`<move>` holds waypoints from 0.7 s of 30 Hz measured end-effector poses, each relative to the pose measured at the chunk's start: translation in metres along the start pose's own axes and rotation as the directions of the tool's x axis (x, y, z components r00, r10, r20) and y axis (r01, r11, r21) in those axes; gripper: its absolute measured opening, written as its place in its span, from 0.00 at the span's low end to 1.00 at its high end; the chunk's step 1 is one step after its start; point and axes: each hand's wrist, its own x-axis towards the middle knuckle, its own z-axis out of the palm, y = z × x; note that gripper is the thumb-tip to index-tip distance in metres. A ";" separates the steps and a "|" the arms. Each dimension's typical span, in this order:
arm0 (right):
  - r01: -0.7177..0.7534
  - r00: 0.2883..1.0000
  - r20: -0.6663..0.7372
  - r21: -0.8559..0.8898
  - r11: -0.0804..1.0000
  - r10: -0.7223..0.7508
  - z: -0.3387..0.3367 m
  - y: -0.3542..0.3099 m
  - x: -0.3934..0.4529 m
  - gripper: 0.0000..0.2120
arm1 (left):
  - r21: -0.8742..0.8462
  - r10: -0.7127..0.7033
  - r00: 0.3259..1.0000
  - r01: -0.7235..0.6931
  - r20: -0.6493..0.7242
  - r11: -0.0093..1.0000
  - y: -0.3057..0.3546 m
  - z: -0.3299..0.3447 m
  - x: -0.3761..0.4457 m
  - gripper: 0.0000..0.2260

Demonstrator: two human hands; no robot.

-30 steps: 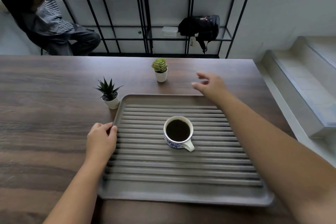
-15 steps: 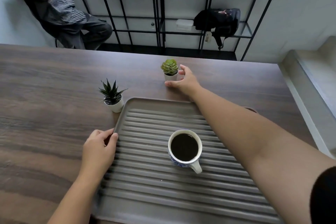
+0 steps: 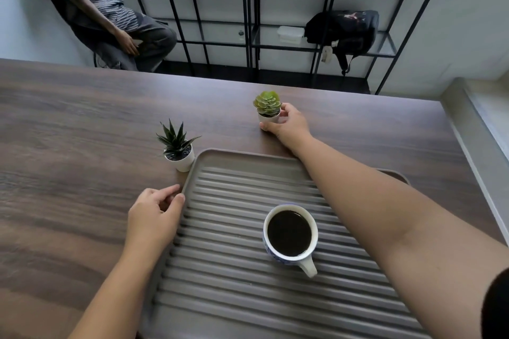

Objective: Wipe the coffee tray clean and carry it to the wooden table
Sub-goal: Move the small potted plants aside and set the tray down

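The right hand (image 3: 289, 125) cupped the small pot of the rosette succulent (image 3: 267, 110) beyond the tray's far edge; the left hand (image 3: 154, 217), fingers curled, rested against the left rim of the coffee tray (image 3: 190, 181). The tray lay on the wooden table (image 3: 68, 146), a full coffee cup (image 3: 289, 234) on its ribs. Moving the pot probably called for a low, upright lift, the forearm kept clear of the cup.
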 end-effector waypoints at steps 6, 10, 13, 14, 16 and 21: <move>-0.011 1.000 -0.019 0.073 0.997 0.013 -0.017 -0.001 -0.012 0.27 | -0.025 0.006 1.000 -0.007 -0.011 1.000 0.007 0.004 0.001 0.11; -0.019 0.992 -0.119 0.071 0.997 0.027 -0.065 0.002 -0.026 0.27 | -0.009 0.010 1.000 -0.010 0.001 1.000 0.006 0.007 0.001 0.12; -0.041 0.969 -0.240 0.045 0.998 0.050 -0.117 0.015 -0.035 0.28 | -0.004 0.017 1.000 -0.017 0.009 1.000 0.006 0.008 0.003 0.12; -0.057 0.953 -0.296 0.045 0.997 0.068 -0.134 0.021 -0.037 0.29 | 0.005 0.024 1.000 -0.024 0.010 1.000 0.006 0.009 0.003 0.12; -0.107 0.913 -0.393 0.035 0.994 0.112 -0.166 0.033 -0.043 0.29 | 0.024 0.032 0.999 -0.032 0.010 0.999 0.005 0.011 0.003 0.12; -0.207 0.828 -0.524 0.050 0.977 0.202 -0.225 0.061 -0.052 0.29 | 0.044 0.037 0.999 -0.038 0.018 0.998 0.003 0.013 0.004 0.12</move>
